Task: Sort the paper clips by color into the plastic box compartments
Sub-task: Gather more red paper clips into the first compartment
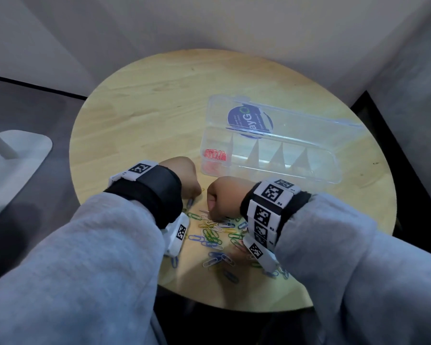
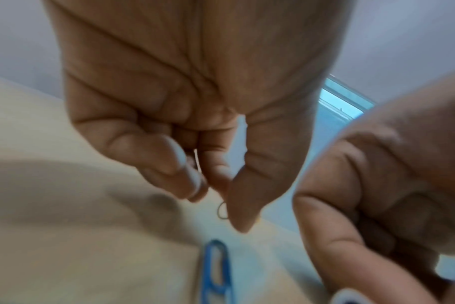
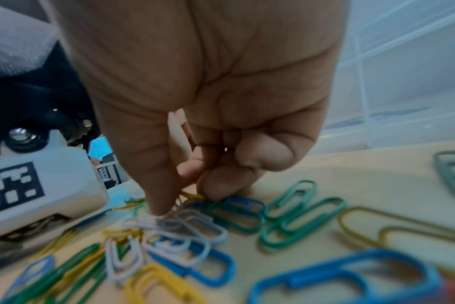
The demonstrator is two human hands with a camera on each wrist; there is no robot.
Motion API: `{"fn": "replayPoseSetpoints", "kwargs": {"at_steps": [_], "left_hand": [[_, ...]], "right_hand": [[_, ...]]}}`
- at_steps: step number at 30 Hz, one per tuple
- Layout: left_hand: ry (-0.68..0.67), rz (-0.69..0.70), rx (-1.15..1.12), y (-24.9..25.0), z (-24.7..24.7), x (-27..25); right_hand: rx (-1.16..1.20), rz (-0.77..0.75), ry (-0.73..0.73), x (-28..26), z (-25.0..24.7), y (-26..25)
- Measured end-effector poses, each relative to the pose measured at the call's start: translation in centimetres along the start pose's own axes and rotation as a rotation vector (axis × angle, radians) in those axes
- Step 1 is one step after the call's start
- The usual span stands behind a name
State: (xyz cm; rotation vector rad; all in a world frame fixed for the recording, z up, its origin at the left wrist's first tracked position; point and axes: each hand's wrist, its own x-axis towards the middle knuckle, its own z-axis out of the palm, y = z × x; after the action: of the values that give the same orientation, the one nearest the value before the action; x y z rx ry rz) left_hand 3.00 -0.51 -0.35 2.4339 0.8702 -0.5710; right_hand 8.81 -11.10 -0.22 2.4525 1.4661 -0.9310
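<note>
A clear plastic box (image 1: pixel 271 176) lies open on the round wooden table (image 1: pixel 147 108); only its leftmost compartment holds clips, which are red (image 1: pixel 214 154). A mixed pile of blue, green, yellow and white paper clips (image 1: pixel 217 234) lies near the front edge. My left hand (image 1: pixel 197 192) hovers at the pile's far left, its thumb and forefinger pinched together (image 2: pixel 229 201) with a thin yellowish clip loop (image 2: pixel 222 209) showing between them. A blue clip (image 2: pixel 216 267) lies below it. My right hand (image 1: pixel 215 210) reaches into the pile, thumb and fingers pinching clip wires (image 3: pixel 187 199). Something pale pink sits in its palm.
The box's lid (image 1: pixel 309 125), with a blue label, is folded back behind the compartments. The other compartments (image 1: pixel 279 158) hold nothing. A white stand base (image 1: pixel 18 155) sits on the floor to the left. Walls close in behind the table and on its right.
</note>
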Motion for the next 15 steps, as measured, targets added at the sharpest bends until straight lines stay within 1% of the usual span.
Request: {"fn": "replayPoseSetpoints", "kwargs": {"at_steps": [3, 7, 10, 13, 15], "left_hand": [[0.013, 0.038, -0.165, -0.3, -0.8, -0.6], [-0.033, 0.086, -0.383, -1.3, -1.7, -1.2], [-0.088, 0.053, -0.558, -2.2, -2.1, -1.9], [-0.154, 0.010, -0.636, -3.1, -2.2, -2.7], [-0.156, -0.014, -0.673, -3.6, -2.2, -3.1]], "right_hand": [[0.137, 0.016, 0.008, -0.6, -0.3, 0.9], [0.290, 0.044, 0.083, -1.1, -0.2, 1.9], [0.447, 0.075, 0.048, -1.5, -0.1, 2.5], [0.627, 0.080, 0.027, -2.2, 0.1, 2.9], [0.650, 0.072, 0.043, -2.7, 0.1, 3.1]]}}
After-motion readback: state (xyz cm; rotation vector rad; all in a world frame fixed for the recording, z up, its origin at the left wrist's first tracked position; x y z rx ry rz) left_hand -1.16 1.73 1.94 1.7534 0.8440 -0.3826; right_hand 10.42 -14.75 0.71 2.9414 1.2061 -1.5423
